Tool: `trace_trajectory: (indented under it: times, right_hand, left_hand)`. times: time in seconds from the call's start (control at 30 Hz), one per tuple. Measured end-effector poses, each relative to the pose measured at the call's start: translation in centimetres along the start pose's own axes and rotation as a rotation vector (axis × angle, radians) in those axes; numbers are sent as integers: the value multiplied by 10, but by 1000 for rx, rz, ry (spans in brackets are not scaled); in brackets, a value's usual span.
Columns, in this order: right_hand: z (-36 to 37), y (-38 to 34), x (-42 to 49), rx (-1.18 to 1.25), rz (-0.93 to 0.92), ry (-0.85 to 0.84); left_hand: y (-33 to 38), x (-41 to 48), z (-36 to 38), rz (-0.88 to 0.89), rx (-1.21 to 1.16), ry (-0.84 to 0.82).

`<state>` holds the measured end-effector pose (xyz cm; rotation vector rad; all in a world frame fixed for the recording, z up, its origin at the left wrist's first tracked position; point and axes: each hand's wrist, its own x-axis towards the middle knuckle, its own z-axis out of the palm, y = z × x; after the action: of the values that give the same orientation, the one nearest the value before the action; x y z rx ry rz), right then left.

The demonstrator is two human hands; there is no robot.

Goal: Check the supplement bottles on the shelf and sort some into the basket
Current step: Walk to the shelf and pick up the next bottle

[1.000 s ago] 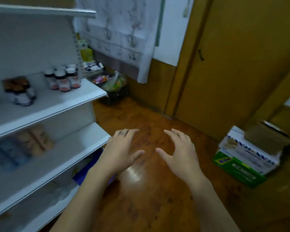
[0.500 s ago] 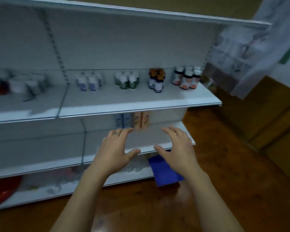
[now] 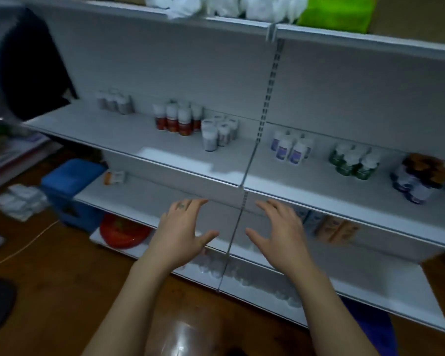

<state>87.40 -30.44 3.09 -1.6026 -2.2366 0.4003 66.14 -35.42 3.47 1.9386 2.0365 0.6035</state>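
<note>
Supplement bottles (image 3: 178,120) stand clustered by label colour, upright

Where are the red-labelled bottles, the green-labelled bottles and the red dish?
red-labelled bottles (image 3: 184,125): head view, red label of the frontmost bottle.
green-labelled bottles (image 3: 367,171): head view, green label of the front right bottle.
red dish (image 3: 123,233): head view, middle of its visible face.

White shelving (image 3: 165,73) on glossy brown wooden floor (image 3: 62,291), blue bin (image 3: 72,181) beside it.
</note>
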Motion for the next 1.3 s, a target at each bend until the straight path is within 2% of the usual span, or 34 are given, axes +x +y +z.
trace_trajectory:
  times: [0.3,0.5,0.77,1.03,1.3]
  right_hand:
    - [47,-49,125,144,-207,-54]
    - [73,-83,201,265,-283,-80]
    - [122,-159,262,265,-398,-169]
    - [181,-268,301,207,-391,-145]
    - [211,-371,334,61,-295,-93]
  left_hand:
    - [-56,62,-32,-178,78,58]
    - [-91,101,-62,-304,113,116]
    - [-171,119,-97,-413,138,158]
    - [-292,143,-146,-316,91,182]
    - [-405,163,-214,-176,113,89]
